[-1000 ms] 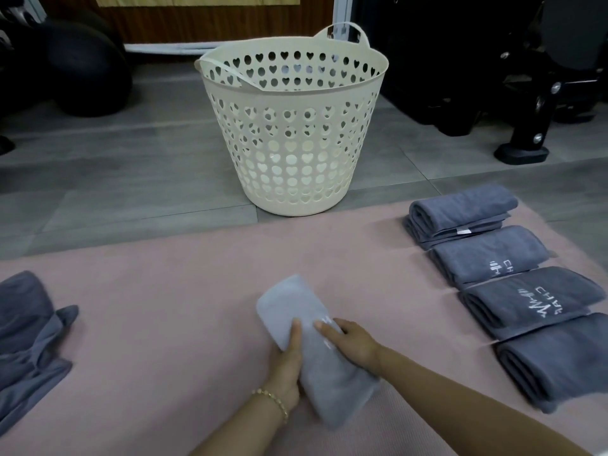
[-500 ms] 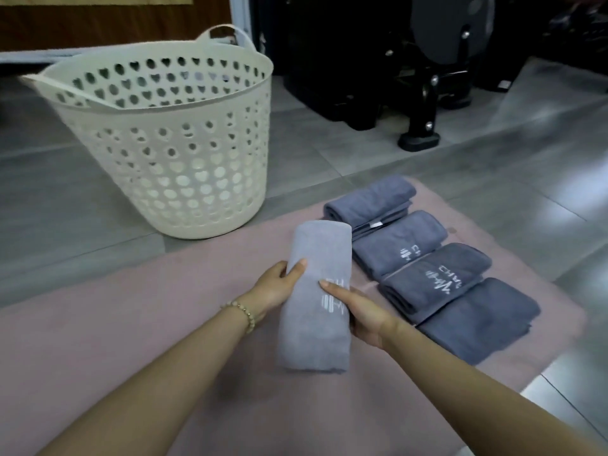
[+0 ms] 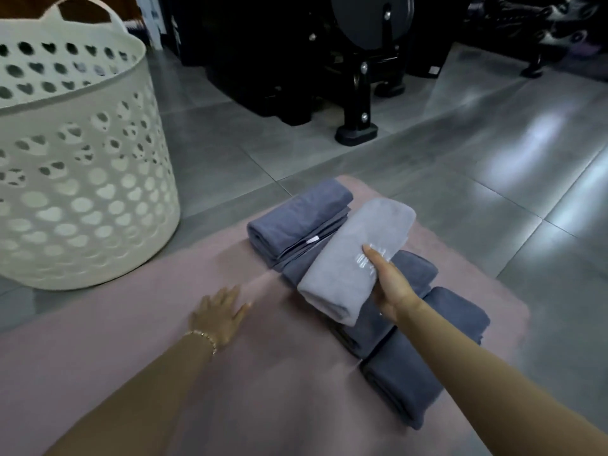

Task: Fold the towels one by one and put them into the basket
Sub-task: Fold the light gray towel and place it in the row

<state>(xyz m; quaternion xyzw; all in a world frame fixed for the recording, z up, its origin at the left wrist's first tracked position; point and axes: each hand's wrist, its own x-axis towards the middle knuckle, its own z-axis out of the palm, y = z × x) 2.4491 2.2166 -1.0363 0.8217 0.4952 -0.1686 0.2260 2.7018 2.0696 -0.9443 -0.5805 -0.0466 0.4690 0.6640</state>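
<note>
The right hand (image 3: 391, 284) alone now grips the folded light grey towel (image 3: 345, 258), thumb on top beside its white print and fingers curled under. Half a second ago both hands held it over the pink mat (image 3: 131, 340). The left hand (image 3: 218, 315) has since let go and hangs open, fingers spread, just above the mat, blurred by motion.

The towel has travelled to the right and sits over the row of folded dark grey towels (image 3: 296, 222) beneath the right hand. Whether it rests on them or hovers just above I cannot tell.

The cream laundry basket (image 3: 82, 199) stands on the floor well beyond the left hand, far from the towel. The fold looks finished, but this towel seems headed for the row rather than the basket, so the basket step remains for all of them.
</note>
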